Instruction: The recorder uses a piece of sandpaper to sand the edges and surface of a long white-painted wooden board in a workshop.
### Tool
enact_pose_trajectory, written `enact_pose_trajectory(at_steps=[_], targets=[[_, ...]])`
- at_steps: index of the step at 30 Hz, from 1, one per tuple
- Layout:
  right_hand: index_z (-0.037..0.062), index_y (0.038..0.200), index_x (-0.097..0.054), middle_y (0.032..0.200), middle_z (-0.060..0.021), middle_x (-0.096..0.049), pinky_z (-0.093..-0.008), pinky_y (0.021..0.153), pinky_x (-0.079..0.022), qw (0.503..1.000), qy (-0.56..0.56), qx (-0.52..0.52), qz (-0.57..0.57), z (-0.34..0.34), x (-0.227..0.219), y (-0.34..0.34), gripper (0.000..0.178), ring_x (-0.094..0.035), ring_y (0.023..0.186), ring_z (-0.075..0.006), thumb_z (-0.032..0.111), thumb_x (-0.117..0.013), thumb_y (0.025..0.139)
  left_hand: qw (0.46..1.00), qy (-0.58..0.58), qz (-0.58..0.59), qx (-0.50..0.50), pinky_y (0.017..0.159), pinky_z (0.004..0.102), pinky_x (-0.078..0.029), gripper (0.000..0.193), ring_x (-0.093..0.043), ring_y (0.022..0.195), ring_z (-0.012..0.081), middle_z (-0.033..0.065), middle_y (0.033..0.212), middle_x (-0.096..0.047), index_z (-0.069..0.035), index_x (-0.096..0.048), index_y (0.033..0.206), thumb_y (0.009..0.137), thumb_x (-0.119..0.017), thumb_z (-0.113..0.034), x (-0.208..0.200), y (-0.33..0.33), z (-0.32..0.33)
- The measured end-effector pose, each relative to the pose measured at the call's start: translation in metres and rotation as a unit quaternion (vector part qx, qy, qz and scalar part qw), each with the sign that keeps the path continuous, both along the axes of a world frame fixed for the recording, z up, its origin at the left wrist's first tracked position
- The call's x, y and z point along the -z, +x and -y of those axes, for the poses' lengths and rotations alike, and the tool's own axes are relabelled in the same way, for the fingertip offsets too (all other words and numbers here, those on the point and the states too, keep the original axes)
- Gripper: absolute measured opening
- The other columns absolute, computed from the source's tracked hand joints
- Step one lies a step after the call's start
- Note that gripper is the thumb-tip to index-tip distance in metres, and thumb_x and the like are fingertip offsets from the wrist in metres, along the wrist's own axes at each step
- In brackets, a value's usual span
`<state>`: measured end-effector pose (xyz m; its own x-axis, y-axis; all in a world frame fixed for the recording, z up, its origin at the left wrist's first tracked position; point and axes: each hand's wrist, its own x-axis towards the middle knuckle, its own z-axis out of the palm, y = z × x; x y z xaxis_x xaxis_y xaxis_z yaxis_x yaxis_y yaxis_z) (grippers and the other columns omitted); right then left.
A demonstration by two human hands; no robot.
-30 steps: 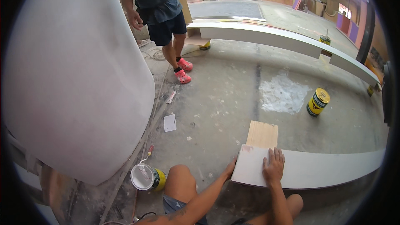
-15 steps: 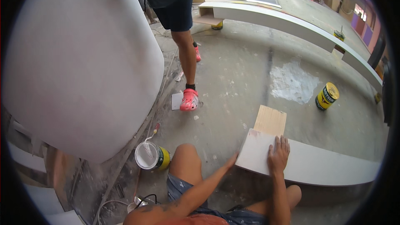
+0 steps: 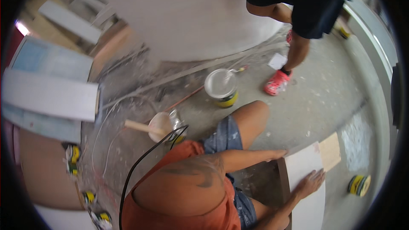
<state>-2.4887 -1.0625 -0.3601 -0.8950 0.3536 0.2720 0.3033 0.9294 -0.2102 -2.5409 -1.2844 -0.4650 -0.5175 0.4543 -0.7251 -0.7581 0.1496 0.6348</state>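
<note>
A long white painted board [image 3: 303, 158] lies across my lap area at the lower right, its squared end towards my left hand. My right hand [image 3: 310, 183] rests flat on its top face with the fingers stretched out. At the board's end, my left hand [image 3: 277, 155] has its fingers extended and touches or nearly touches the corner; the exact contact is blurred. A bare light wood piece [image 3: 330, 151] sticks out from the far side of the board.
An open paint can [image 3: 221, 87] with a white-coated tool across it stands ahead. A tub [image 3: 160, 124] with a wooden stick is on my left. A person in pink clogs [image 3: 277, 82] stands beyond, near a large curved white panel [image 3: 191, 17]. Another can [image 3: 358, 185] stands right.
My view has swung to the left, bringing in the tub and the stacked panels. Both hands remain at the board. The other person's rear leg is now bent.
</note>
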Motion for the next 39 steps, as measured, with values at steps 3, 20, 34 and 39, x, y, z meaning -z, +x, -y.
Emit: enact_pose_trajectory(at_steps=[3,20,34,39], targets=[[0.0068,0.148,-0.049,0.154,-0.017,-0.045,-0.0448,0.119,-0.03,0.999,0.029,0.012,0.023,0.002,0.002,-0.001,0.051,-0.04,0.143,-0.0342,0.036,-0.044,0.106,1.0,0.027,-0.013,-0.004,0.124,0.0459,-0.01,0.077,-0.01,0.156,0.0297,0.0139,0.168,-0.017,-0.009,-0.029,0.159,0.104,-0.025,-0.063,0.006,0.002,0.005],[0.0081,0.142,-0.055,0.151,-0.0158,-0.048,-0.0457,0.12,-0.027,0.999,-0.007,0.053,-0.001,0.014,-0.017,-0.004,0.047,-0.038,0.144,-0.0337,0.029,-0.057,0.099,0.998,0.026,0.051,0.034,0.118,0.0459,-0.031,0.071,-0.033,0.148,0.0301,0.016,0.161,-0.035,-0.006,-0.036,0.156,0.107,-0.027,-0.057,-0.01,-0.019,0.011],[0.0104,0.142,-0.055,0.151,-0.0137,-0.048,-0.0452,0.121,-0.025,0.998,-0.014,0.06,0.004,0.015,-0.019,-0.007,0.047,-0.036,0.146,-0.0317,0.031,-0.056,0.099,0.974,0.216,-0.012,0.06,0.122,0.0406,-0.02,0.08,-0.027,0.151,0.0295,0.0187,0.163,-0.031,0.002,-0.019,0.159,0.107,-0.026,-0.059,-0.038,-0.095,-0.042],[0.0116,0.142,-0.054,0.152,-0.0122,-0.047,-0.0458,0.121,-0.025,0.998,-0.018,0.067,0.013,0.014,-0.018,-0.007,0.047,-0.036,0.146,-0.0315,0.031,-0.056,0.099,0.978,0.108,-0.172,0.047,0.122,0.0382,-0.023,0.075,-0.031,0.149,0.03,0.0219,0.16,-0.033,0.003,-0.021,0.158,0.108,-0.032,-0.052,-0.062,-0.064,-0.021]])
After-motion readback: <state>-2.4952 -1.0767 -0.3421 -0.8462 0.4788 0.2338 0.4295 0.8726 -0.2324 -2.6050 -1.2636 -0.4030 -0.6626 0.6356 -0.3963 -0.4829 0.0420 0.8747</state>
